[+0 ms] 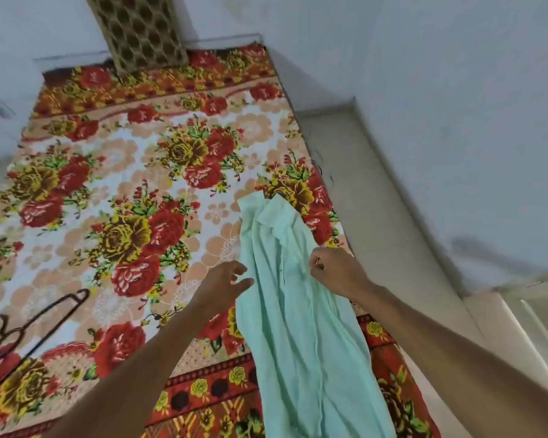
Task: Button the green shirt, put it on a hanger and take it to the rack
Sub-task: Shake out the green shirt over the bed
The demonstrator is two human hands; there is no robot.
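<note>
The pale green shirt lies bunched in a long strip along the right side of a floral bedspread, its collar end pointing away from me. My right hand pinches the shirt's right edge, fingers curled round a fold of cloth. My left hand hovers at the shirt's left edge with fingers loosely spread, holding nothing. A dark hanger lies on the bedspread at the far left, apart from the shirt. No buttons are visible among the folds.
A patterned brown pillow leans against the wall at the head of the bed. White walls close in at the back and right. A strip of pale floor runs along the bed's right side.
</note>
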